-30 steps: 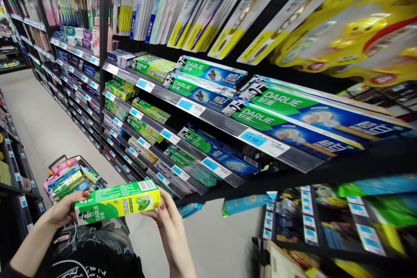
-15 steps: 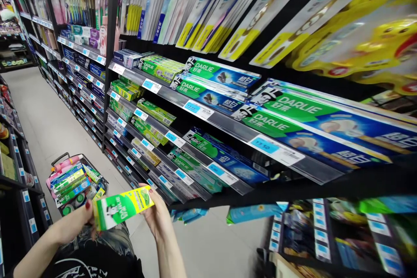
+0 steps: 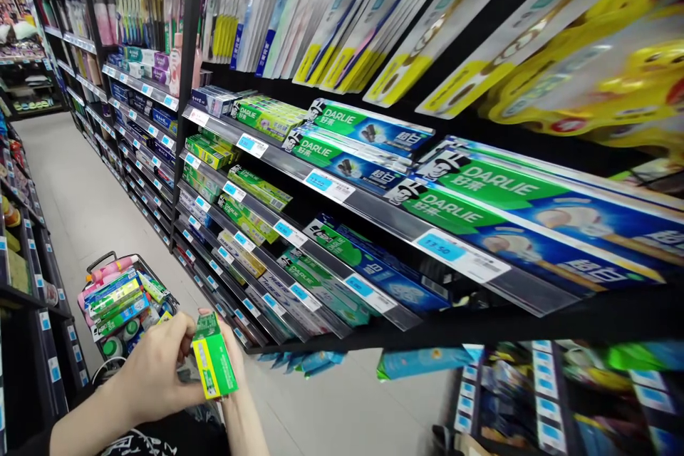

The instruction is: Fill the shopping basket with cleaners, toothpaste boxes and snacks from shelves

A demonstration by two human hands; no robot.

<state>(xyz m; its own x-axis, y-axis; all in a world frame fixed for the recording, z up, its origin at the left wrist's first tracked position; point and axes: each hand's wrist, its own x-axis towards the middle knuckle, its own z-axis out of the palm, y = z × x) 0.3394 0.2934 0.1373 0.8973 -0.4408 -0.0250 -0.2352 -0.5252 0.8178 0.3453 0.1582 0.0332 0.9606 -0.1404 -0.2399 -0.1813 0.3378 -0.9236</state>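
Note:
A green and yellow toothpaste box (image 3: 216,363) is tilted in front of my body, one narrow side turned up towards me. My left hand (image 3: 152,370) is curled at its left side, with the thumb against the lower edge and the fingertips near the upper part. Behind and to the right of the box, my right hand (image 3: 236,356) supports it, its fingers mostly hidden. Just beyond my hands stands a shopping basket (image 3: 174,299) filled with toothpaste boxes, bottles and a pink item.
To the right, a shelf rack (image 3: 368,210) carries rows of toothpaste boxes (image 3: 358,174) with price tags. Packaged toothbrushes (image 3: 342,35) hang above them. Another shelf (image 3: 40,285) lines the left side, and the aisle floor (image 3: 58,185) runs between.
The toothpaste box has been turned from its broad printed face to a narrow side and moved slightly right. My left hand has come closer to my right, around the box.

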